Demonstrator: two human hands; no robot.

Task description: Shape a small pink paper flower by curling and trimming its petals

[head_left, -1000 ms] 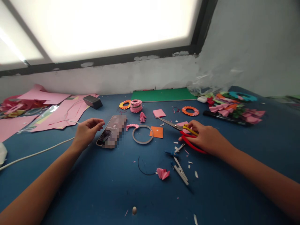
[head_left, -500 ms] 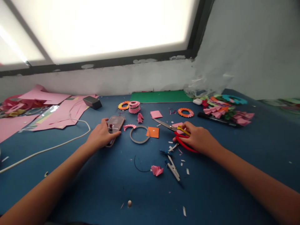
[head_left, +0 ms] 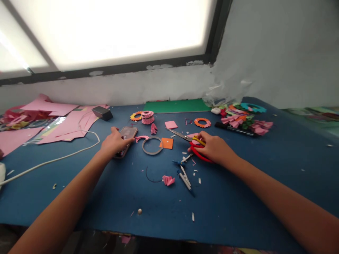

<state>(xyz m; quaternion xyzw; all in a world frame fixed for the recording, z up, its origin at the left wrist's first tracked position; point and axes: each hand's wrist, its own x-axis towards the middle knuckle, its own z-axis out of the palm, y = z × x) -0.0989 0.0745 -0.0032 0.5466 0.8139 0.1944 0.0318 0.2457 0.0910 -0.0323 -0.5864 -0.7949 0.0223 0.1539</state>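
My left hand (head_left: 112, 143) is closed around the left side of a smartphone (head_left: 129, 132), its thumb lying over the screen. The phone rests on the blue table (head_left: 111, 197). My right hand (head_left: 215, 148) has its fingers on the red and yellow handles of a pair of scissors (head_left: 184, 136), whose tips point to the far left. Beneath the scissors is a pink paper, partly hidden. Between the hands lie a grey ring (head_left: 152, 153), an orange paper square (head_left: 168, 143) and a pink paper square (head_left: 171, 124). A drawing compass (head_left: 186, 179) and a folded pink paper piece (head_left: 168, 180) lie nearer me.
Pink paper sheets (head_left: 71, 123), a black box (head_left: 102, 113) and a white cable (head_left: 60, 158) are at left. Scalloped paper rings (head_left: 147, 120) stand behind the grey ring. A black marker (head_left: 235, 129) and paper flowers (head_left: 237, 120) lie at right. A green sheet (head_left: 177, 106) borders the wall.
The view has shifted, so the table's front edge now shows. Both hands stay in about the same places, on the phone and the scissors.
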